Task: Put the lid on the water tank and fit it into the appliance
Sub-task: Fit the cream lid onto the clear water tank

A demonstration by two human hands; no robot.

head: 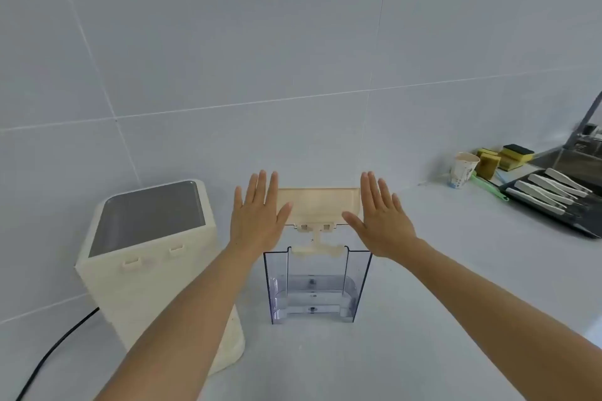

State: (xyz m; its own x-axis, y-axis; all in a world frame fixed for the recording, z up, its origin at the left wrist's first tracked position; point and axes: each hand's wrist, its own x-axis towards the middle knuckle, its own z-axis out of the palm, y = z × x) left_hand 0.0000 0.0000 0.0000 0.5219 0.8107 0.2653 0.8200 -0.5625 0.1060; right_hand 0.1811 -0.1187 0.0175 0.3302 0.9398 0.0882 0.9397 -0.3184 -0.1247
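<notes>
A clear plastic water tank point(314, 286) stands upright on the white counter in the middle. Its cream lid point(319, 205) sits on top of the tank, with hinge parts showing at its near edge. My left hand point(257, 215) hovers flat and open at the lid's left end, fingers spread. My right hand point(381, 218) is held the same way at the lid's right end. Neither hand grips anything; whether they touch the lid I cannot tell. The cream appliance point(150, 270), with a grey glossy top, stands to the left of the tank.
A black cable point(55, 348) runs from the appliance toward the near left. At the far right are a paper cup point(463, 169), yellow sponges point(503, 156), a green brush and a dark tray point(553, 205) with white-handled utensils. A tiled wall rises behind.
</notes>
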